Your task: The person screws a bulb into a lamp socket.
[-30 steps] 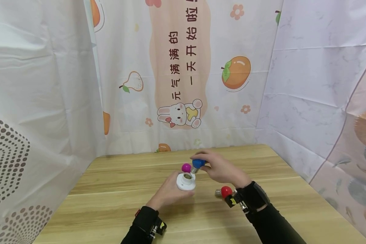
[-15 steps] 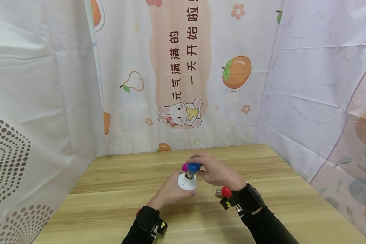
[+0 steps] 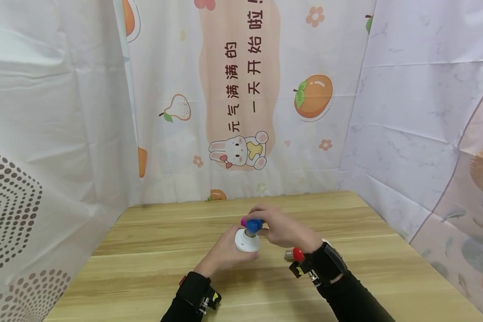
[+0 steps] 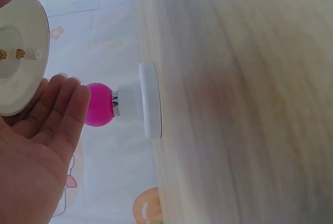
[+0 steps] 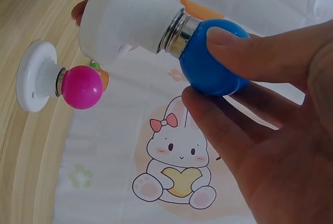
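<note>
The right grip [image 3: 281, 227] is narrowed to the girth of a blue bulb [image 3: 253, 225], pinching it by the globe, with the thumb on one side and fingers on the other. The bulb's metal screw base [image 5: 182, 33], left bare by that grip, points away from it into the mouth of a white lamp socket [image 3: 247, 243]; some of the thread shows outside the collar (how far the rest goes in is hidden). Just below the right grip and to its left, the left grip [image 3: 224, 253] holds this socket by its round base, thumb at one part of the edge and fingers at another, raised off the bench [image 3: 145, 279]. Brass-coloured screws [image 4: 20, 53] show on the underside of the base, beside the left grip. Beyond both grips, a pink bulb [image 5: 82, 87] stands in a second socket [image 5: 31, 78], which rests base-down on the bench. Nearer the person than the right grip, by the wrist, a red bulb [image 3: 297, 254] lies on its side, metal end toward the left grip's side, its globe partly covered by the wrist camera [image 3: 299, 269]. Black sleeves [image 3: 358, 296] run back from both grips, and a curtain [image 3: 173, 152] printed with a rabbit [image 3: 238, 151] hangs behind them.
</note>
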Motion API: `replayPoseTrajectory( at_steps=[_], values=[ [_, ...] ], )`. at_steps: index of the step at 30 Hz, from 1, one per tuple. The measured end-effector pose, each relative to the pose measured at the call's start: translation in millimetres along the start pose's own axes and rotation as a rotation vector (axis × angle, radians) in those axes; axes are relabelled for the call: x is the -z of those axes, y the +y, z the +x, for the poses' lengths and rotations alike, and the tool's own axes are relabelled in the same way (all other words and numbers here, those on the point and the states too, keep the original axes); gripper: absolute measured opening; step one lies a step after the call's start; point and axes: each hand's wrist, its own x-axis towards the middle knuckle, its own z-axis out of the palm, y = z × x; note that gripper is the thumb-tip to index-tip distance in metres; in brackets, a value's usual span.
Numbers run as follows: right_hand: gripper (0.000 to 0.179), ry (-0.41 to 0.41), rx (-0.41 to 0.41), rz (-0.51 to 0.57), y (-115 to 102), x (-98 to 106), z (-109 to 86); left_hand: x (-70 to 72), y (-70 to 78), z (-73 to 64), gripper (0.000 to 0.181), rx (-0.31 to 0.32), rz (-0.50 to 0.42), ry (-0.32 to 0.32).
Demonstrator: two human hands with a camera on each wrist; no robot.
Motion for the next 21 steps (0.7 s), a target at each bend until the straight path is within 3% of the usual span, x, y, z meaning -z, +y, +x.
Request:
replayPoseTrajectory(
  at_steps=[8, 21],
  values=[
    [0.035, 0.001, 0.001, 0.004, 0.1, -2.8, 2.0, 1.4, 0.4, -2.0, 0.074, 0.002, -0.011, -0.003],
    [0.034, 0.021, -0.081, 0.045, -2.1, -5.7, 2.4, 2.9, 1.7, 0.0, 0.070, -0.007, 0.011, 0.013]
  ],
)
